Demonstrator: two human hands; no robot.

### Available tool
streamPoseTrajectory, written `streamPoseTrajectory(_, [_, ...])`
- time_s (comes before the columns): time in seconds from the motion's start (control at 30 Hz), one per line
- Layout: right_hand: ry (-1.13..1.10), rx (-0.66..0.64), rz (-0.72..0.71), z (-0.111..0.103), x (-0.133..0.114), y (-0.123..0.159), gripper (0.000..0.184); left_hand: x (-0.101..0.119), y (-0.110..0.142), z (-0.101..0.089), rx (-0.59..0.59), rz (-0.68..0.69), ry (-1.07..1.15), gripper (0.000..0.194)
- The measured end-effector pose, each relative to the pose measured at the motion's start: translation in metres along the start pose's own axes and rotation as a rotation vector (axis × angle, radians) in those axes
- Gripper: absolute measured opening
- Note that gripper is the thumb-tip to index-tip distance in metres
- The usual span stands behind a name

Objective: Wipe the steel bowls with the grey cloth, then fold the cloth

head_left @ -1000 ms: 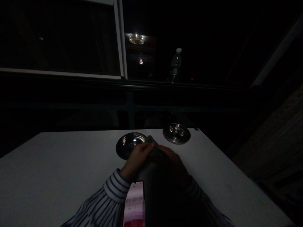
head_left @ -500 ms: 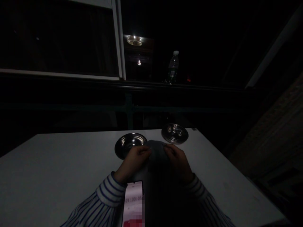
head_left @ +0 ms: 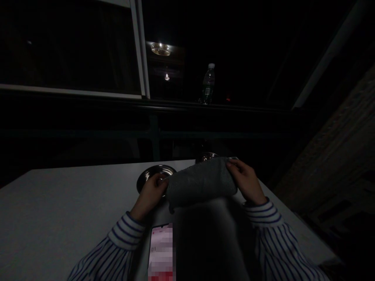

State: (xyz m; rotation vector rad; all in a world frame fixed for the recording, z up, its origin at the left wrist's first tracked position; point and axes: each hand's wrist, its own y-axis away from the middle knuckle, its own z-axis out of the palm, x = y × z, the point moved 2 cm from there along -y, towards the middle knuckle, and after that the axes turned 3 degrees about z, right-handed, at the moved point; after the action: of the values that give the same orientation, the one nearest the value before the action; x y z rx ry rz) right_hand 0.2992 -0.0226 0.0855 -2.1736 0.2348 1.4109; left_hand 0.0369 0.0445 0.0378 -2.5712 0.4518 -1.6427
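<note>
Stretched between my two hands above the table is a dark grey cloth (head_left: 202, 181). My left hand (head_left: 152, 191) pinches its left end, in front of a shiny metal bowl (head_left: 143, 175). At the upper right corner, my right hand (head_left: 246, 177) grips the cloth between thumb and fingers. Behind the cloth, a second metal dish (head_left: 206, 156) is mostly hidden. A phone with a lit screen (head_left: 160, 251) lies below the cloth, near my left sleeve.
The white table (head_left: 73, 210) spreads out to both sides of my arms. Beyond its far edge, a plastic bottle with a white cap (head_left: 208, 86) stands on a dark ledge by the window frame (head_left: 140, 50). The room is very dim.
My hands have moved apart, the right one up and to the right. The cloth, bunched and dark before, is now spread wide and covers much of the second dish.
</note>
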Motion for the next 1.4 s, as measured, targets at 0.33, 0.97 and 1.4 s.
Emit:
streamPoseTrajectory(0.33, [-0.105, -0.128, -0.045, 0.027, -0.038, 0.000, 0.022, 0.034, 0.019, 0.015, -0.027, 0.296, -0.146, 0.030])
streamPoseTrajectory(0.97, [-0.445, -0.273, 0.183, 0.068, -0.040, 0.008, 0.033, 0.031, 0.029, 0.037, -0.179, 0.035, 0.315, 0.022])
streamPoseTrajectory(1.4, [0.440, -0.394, -0.412, 0.082, -0.033, 0.054, 0.022, 0.031, 0.024, 0.028, -0.225, -0.046, 0.560, 0.020])
